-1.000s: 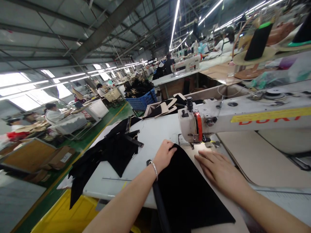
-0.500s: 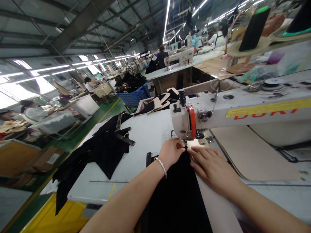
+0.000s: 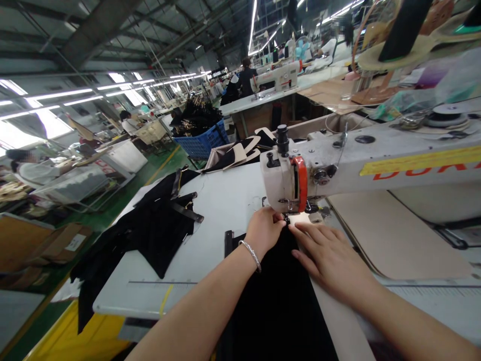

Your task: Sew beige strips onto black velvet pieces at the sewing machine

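Note:
A long black fabric piece (image 3: 278,306) runs from the front edge up to the presser foot of the white sewing machine (image 3: 280,183). At its far end, my left hand (image 3: 265,230), with a silver bangle at the wrist, is closed, thumb and finger pinching the fabric edge beside the foot. My right hand (image 3: 326,253) lies flat with fingers stretched, its fingertips near the foot, over the fabric's right side and a pale strip (image 3: 338,316). The exact stitching point is partly hidden by the fingers.
Black pieces with dark straps (image 3: 158,230) are heaped on the white table (image 3: 225,200) at the left. A beige panel (image 3: 394,235) lies under the machine arm. Beyond are a blue crate (image 3: 203,143), thread cones (image 3: 404,30) and several people at other stations.
My view has shifted slightly, so the machine arm and background sit a little differently. Both hands stay beside the presser foot, with the left still pinching and the right still flat.

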Available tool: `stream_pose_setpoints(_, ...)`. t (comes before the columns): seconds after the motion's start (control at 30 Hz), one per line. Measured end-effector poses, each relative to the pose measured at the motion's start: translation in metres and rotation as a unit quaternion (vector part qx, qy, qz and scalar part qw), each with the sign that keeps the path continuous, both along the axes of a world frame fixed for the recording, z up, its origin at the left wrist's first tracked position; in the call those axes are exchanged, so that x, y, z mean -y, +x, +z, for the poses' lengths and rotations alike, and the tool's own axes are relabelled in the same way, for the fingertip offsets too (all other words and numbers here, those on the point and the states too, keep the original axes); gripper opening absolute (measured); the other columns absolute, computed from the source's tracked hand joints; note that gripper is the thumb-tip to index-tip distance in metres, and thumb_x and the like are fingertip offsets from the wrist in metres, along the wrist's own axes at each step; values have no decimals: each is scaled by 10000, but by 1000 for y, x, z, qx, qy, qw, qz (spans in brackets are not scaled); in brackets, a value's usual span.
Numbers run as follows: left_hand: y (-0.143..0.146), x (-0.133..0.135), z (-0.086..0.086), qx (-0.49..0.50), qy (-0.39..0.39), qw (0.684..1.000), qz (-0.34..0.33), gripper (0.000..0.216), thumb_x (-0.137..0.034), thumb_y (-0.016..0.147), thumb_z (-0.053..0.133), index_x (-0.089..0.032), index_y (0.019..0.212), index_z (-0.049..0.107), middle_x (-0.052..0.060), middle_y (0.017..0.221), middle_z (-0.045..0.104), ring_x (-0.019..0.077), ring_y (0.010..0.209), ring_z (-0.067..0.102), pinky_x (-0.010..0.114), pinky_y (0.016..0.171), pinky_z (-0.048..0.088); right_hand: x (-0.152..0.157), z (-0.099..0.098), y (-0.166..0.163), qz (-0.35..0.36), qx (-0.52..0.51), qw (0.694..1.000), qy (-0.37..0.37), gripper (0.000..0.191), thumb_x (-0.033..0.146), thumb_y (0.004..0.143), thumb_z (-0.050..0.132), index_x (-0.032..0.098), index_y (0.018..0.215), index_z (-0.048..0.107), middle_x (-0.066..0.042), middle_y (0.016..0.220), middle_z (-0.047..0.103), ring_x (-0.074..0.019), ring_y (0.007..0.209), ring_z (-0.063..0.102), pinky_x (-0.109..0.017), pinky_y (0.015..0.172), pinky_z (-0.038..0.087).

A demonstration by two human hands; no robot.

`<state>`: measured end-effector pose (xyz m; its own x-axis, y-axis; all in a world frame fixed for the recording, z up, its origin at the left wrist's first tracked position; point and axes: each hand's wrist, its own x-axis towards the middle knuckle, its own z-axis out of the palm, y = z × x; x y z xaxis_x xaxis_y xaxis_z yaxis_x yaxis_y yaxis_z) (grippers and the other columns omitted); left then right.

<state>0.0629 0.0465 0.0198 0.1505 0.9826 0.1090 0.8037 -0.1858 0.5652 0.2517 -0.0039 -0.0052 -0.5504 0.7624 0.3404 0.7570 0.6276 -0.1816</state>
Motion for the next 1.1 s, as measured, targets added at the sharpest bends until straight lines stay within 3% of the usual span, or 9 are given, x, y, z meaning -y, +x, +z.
stream_pose_setpoints(0.07, -1, 10, 4, -14, 23, 1000, -11, 63, -163, 815, 615, -176, 861, 656, 50, 936, 687, 203, 900, 632, 325, 841, 495, 1, 0, 1, 2, -3, 1000, -1, 480, 448, 952, 425, 243, 1385, 437, -84, 1329, 518, -274, 1175, 471, -452, 940, 376)
stream_pose_setpoints(0.27, -12, 50, 5, -109, 101, 974, -168, 217, -208, 948, 483, -175, 1118, 614, 73, 1242, 607, 222, 1236, 503, 418, 1105, 382, 1, -1, 2, 11, -16, 1000, 2, 423, 406, 947, 454, 246, 1337, 487, -82, 1317, 521, -261, 1194, 465, -454, 982, 366)
stream_pose_setpoints(0.37, -16, 51, 2, -115, 107, 973, -172, 264, -201, 948, 490, -157, 1191, 582, 77, 1302, 580, 217, 1293, 462, 432, 1148, 347, 0, -1, 1, 6, -25, 1000, 10, 419, 385, 947, 457, 240, 1339, 483, -82, 1297, 531, -255, 1177, 475, -451, 975, 378)
stream_pose_setpoints(0.63, -19, 40, -5, -82, 107, 974, -181, 250, -182, 946, 481, -169, 1157, 615, 72, 1272, 600, 203, 1280, 485, 428, 1152, 352, -1, -1, 0, 0, -22, 1000, 2, 419, 401, 935, 474, 248, 1325, 493, -72, 1290, 529, -259, 1167, 483, -464, 994, 389)
stream_pose_setpoints(0.77, -21, 45, 4, -103, 87, 975, -178, 282, -168, 948, 468, -157, 1199, 593, 85, 1316, 576, 203, 1317, 452, 450, 1166, 320, 7, 0, 1, -5, -20, 1000, 10, 413, 363, 926, 493, 239, 1320, 506, -77, 1293, 541, -258, 1177, 499, -464, 987, 423)
stream_pose_setpoints(0.87, -24, 76, 21, -136, 43, 963, -231, 384, -322, 945, 512, -163, 1294, 525, 94, 1412, 495, 229, 1371, 381, 501, 1176, 268, 36, -1, 9, 18, -22, 999, 40, 413, 360, 908, 522, 225, 1298, 532, -67, 1301, 558, -242, 1177, 521, -444, 987, 456)
stream_pose_setpoints(0.97, -29, 126, 30, -167, 27, 920, -354, 613, -533, 887, 547, -167, 1369, 446, 106, 1461, 434, 270, 1406, 314, 552, 1173, 215, 79, -3, 22, 63, -17, 993, 94, 446, 370, 878, 557, 185, 1283, 554, -66, 1300, 577, -217, 1166, 548, -365, 938, 513)
stream_pose_setpoints(1.03, -32, 154, 27, -193, 68, 896, -394, 502, -446, 919, 542, -185, 1342, 475, 97, 1433, 471, 284, 1406, 313, 569, 1158, 225, 104, -4, 31, 87, -14, 989, 114, 454, 386, 865, 569, 173, 1265, 573, -63, 1285, 593, -207, 1152, 564, -314, 883, 541)
stream_pose_setpoints(1.1, -36, 171, 21, -206, 103, 890, -393, 364, -340, 941, 533, -203, 1279, 535, 81, 1393, 516, 289, 1393, 337, 570, 1147, 242, 119, -3, 38, 102, -18, 987, 124, 421, 373, 880, 539, 193, 1258, 582, -43, 1272, 605, -196, 1150, 567, -292, 874, 541)
